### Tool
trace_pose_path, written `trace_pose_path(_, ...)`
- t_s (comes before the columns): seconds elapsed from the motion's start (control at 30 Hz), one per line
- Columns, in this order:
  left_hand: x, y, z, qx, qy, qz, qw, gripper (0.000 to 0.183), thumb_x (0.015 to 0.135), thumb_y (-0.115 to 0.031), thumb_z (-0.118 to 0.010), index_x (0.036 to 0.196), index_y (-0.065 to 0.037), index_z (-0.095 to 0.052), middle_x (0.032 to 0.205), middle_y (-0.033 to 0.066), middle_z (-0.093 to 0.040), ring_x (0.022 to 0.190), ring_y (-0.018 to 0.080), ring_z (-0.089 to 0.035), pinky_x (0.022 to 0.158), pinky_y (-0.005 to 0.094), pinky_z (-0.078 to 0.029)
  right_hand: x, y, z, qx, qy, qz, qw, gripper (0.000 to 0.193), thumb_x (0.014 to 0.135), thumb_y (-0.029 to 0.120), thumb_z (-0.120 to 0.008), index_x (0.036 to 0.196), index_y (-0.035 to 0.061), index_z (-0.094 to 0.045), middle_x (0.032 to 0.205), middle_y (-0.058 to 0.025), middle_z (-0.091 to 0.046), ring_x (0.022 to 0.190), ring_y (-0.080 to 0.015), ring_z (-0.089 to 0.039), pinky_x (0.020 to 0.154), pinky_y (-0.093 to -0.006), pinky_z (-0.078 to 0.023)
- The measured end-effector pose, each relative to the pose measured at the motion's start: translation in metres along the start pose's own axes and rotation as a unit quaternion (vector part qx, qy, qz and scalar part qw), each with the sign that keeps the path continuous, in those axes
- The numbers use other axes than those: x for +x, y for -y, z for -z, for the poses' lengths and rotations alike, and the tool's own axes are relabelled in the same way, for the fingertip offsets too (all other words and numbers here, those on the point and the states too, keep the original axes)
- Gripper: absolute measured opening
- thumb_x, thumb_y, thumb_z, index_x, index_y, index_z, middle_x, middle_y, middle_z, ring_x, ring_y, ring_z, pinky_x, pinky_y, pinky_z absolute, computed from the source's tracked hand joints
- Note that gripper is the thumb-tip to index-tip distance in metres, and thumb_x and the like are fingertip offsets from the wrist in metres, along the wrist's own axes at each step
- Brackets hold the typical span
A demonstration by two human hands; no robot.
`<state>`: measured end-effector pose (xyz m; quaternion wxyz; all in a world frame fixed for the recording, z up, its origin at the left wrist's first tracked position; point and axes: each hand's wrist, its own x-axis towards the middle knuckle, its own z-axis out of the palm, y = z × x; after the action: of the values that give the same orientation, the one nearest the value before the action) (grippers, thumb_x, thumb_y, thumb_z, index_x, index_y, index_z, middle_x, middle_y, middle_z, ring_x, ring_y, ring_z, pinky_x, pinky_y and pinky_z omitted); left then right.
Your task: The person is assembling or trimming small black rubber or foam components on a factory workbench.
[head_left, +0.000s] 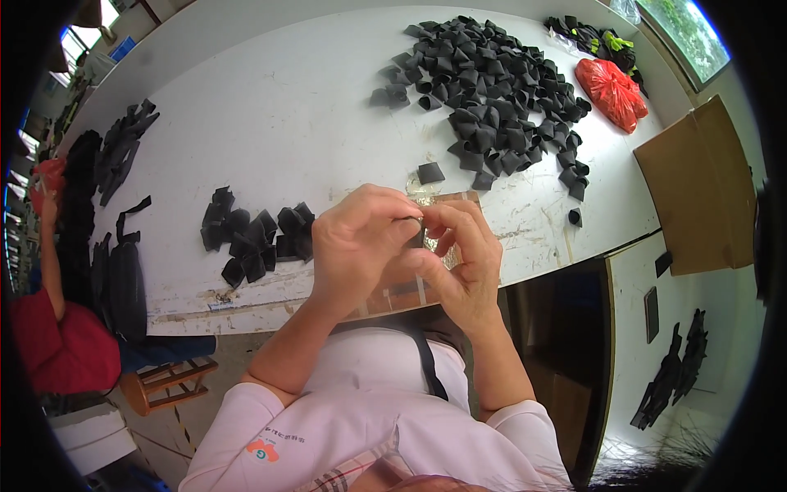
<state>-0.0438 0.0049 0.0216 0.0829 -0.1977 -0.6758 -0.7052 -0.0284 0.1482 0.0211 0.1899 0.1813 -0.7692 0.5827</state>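
Webbing [420, 235], a small black piece, is pinched between the fingertips of the left hand [357, 242] and right hand [461, 262], held above the near edge of the white table [279, 123], its long axis hidden, with neither hand nearer.

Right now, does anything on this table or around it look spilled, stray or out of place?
Mostly tidy. A few black pieces sit apart from the big pile near the table edge, and more black pieces lie on the floor at right. Both hands' fingers pinch one piece.
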Motion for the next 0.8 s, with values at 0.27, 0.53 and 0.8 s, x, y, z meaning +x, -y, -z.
trace_pose_path(0.27, -0.006, -0.001, -0.002, -0.386, -0.105, 0.133, 0.907, 0.012, 0.085, -0.013, -0.053, 0.088, -0.002, -0.054, 0.086, 0.0086, -0.055, 0.083, 0.0163, -0.047, 0.079, 0.0293, -0.038, 0.007, 0.012, -0.006, -0.083, -0.04, 0.054, 0.994, 0.016, 0.068, 0.001, -0.066, 0.082, 0.0007, -0.059, 0.071, -0.0082, -0.054, 0.061, -0.0189, -0.051, 0.049, -0.0273, -0.041)
trace_pose_path(0.53, -0.015, 0.008, 0.003, -0.263, -0.072, 0.101, 0.957, 0.012, 0.084, -0.011, -0.056, 0.09, -0.001, -0.056, 0.089, 0.0096, -0.057, 0.085, 0.0146, -0.051, 0.082, 0.0276, -0.039, 0.0, -0.005, -0.007, -0.137, -0.049, 0.123, 0.982, 0.008, 0.072, -0.002, -0.062, 0.078, 0.0001, -0.058, 0.069, -0.0078, -0.053, 0.057, -0.0179, -0.048, 0.048, -0.0256, -0.038)
trace_pose_path(0.8, 0.0, -0.01, 0.013, 0.073, 0.023, 0.062, 0.995, 0.021, 0.078, -0.004, -0.061, 0.098, 0.002, -0.057, 0.094, 0.0094, -0.058, 0.084, 0.0113, -0.054, 0.078, 0.0222, -0.043, 0.002, 0.009, -0.003, -0.081, 0.01, -0.041, 0.996, 0.017, 0.071, 0.004, -0.065, 0.086, 0.001, -0.06, 0.071, -0.0072, -0.054, 0.058, -0.0163, -0.054, 0.047, -0.027, -0.043)
